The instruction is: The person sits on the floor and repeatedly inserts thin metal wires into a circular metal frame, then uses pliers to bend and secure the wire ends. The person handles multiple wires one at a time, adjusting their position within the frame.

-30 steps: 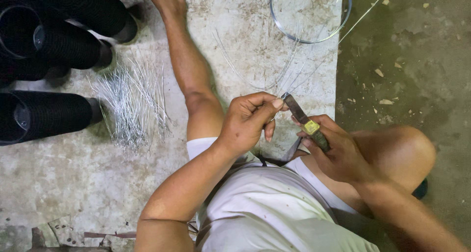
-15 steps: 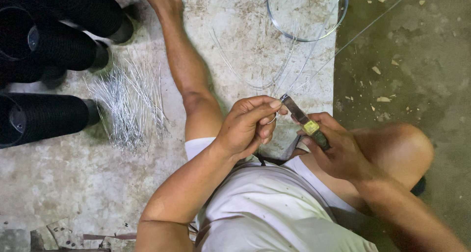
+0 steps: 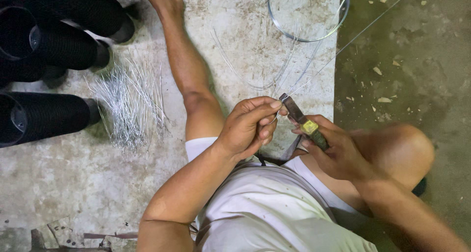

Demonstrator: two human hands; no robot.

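Two hands meet at the centre of the frame in the one head view, and it is all fine finger work. Left hand (image 3: 248, 129) has its fingertips pressed together, pinching a thin wire (image 3: 314, 75) right at the nose of the pliers (image 3: 301, 120). Right hand (image 3: 338, 151) is wrapped closed around the pliers' handles, a yellow patch showing on the tool; whether the tip has actually bitten the wire is too small to tell. That wire runs up and to the right, off toward the wire coil (image 3: 306, 16) at the top centre on the pale concrete floor (image 3: 73, 183). A heap of cut wire pieces (image 3: 130, 102) lies left of centre, beside black ribbed tubes (image 3: 46, 114) at the left edge. To my eye, doing this well means keeping the pinch close to the tip, wire taut, pliers square across it.
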